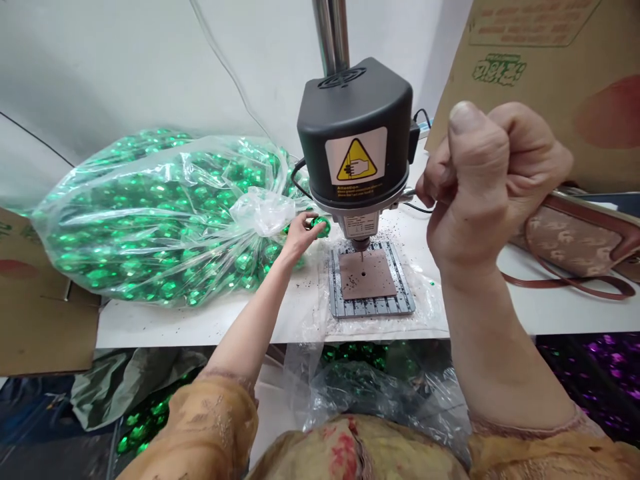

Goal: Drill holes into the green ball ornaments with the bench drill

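The left hand [301, 236] grips a shiny green ball [321, 227] between thumb and fingers, just left of the drill press [356, 133] and near the gathered neck of a bulging plastic bag [260, 212]. The ball is roughly round, so which way it points cannot be told; the hand reaches it from the lower left. The drill bit [363, 256] has its long axis upright, tip down over a brown board [375, 287] on a slotted plate [370, 311]. The right hand [483, 173] is closed on the press's lever [407, 195], its fingers hiding the far end. The plate sits near the front edge of the white table [150, 328]; bare tabletop lies between bag and plate, and to the plate's right a handbag [570, 237] bounds the room.
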Demonstrator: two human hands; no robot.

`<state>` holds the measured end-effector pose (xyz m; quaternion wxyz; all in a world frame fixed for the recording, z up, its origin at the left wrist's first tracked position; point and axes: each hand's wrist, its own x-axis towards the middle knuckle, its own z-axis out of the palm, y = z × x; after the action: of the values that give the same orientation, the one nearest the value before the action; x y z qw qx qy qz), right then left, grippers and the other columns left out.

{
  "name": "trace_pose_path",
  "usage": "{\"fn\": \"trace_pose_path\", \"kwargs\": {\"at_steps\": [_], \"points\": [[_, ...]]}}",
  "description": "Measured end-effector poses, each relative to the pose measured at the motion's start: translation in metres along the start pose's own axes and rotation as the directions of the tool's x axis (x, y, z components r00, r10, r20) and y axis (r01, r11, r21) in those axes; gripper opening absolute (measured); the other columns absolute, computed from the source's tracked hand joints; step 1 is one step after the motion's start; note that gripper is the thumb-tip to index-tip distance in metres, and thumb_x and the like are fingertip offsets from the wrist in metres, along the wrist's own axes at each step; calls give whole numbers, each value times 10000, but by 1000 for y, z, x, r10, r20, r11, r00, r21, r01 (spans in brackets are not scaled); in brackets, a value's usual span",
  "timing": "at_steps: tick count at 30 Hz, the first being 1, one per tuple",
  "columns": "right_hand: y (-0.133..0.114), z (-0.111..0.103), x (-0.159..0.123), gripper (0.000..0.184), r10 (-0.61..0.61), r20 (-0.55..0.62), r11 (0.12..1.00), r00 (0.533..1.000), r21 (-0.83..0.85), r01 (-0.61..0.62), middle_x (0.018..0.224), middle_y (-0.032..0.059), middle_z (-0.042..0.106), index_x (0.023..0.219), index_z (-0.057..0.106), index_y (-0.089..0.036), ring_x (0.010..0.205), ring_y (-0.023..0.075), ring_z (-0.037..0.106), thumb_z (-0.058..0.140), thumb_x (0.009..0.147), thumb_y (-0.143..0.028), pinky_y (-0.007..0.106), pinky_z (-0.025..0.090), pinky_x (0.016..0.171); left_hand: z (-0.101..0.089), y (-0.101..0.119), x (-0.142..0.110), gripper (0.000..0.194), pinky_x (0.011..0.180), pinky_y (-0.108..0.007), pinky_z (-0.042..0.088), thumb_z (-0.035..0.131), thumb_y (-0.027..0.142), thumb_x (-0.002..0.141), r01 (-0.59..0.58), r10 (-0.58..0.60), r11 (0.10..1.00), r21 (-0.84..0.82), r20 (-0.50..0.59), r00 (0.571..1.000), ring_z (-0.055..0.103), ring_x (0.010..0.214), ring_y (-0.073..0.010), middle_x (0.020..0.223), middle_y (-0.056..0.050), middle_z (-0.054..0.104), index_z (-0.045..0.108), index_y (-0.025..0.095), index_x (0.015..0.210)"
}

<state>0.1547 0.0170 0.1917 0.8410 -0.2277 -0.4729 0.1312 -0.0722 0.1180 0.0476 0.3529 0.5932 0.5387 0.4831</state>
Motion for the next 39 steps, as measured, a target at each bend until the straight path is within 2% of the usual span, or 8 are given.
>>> {"fn": "trace_pose_path", "kwargs": {"at_steps": [2,4,9,14,17,26,33,39], "points": [[1,0,0,409,-4,-4,1000,1000,3,4,477,-85,346,583,317,-211,422,29,308,593,884,-201,247,263,467,5,7,-26,393,715,-331,556,807,405,772,91,-80,980,-177,72,994,677,727,-178,760,-22,703,634,165,1030],[3,-1,1,405,-12,-4,1000,1000,20,12,469,-84,353,583,326,-218,416,38,301,602,879,-203,259,259,460,12,11,-54,491,726,-319,556,814,498,757,125,-95,955,-270,122,988,692,757,-168,836,-33,733,618,183,1078],[3,-2,0,407,-6,10,999,1000,38,6,474,-82,353,586,322,-219,423,39,307,601,882,-207,257,266,469,33,6,-96,555,828,-327,541,854,530,714,66,-22,962,-264,167,986,701,876,-179,934,-48,744,625,187,1084],[2,-2,-2,432,28,16,1000,999,-14,-28,507,-76,332,598,305,-220,455,38,323,595,903,-314,244,286,497,43,0,-100,519,836,-306,537,845,475,744,10,24,989,-147,228,973,678,944,-182,1052,-69,737,665,187,1136],[4,-3,-2,456,8,16,1000,1000,-20,-7,505,-76,317,599,299,-226,445,43,309,610,895,-378,255,278,488,44,1,-101,481,818,-307,539,835,442,758,-40,61,995,-92,236,970,675,921,-182,1041,-63,740,674,191,1135],[2,-3,-5,444,20,12,1000,1000,-23,-19,522,-73,277,612,277,-220,461,43,318,598,904,-315,263,287,509,58,-2,-121,579,978,-432,532,868,367,732,-230,200,963,141,203,959,656,1118,-278,1182,-95,698,631,209,1235],[4,-11,-17,521,-32,6,998,999,-58,32,506,-70,220,596,209,-218,428,38,324,606,900,-365,268,266,458,62,-8,-124,568,996,-446,535,853,375,761,-270,240,953,140,198,950,652,1140,-280,1207,-94,690,616,217,1252],[8,-17,-29,536,-112,21,993,993,25,112,497,-64,193,602,172,-206,408,35,248,593,904,-341,275,243,441,63,-9,-124,577,987,-443,539,862,380,754,-278,251,951,136,188,949,656,1131,-279,1203,-94,688,620,223,1254]]}}
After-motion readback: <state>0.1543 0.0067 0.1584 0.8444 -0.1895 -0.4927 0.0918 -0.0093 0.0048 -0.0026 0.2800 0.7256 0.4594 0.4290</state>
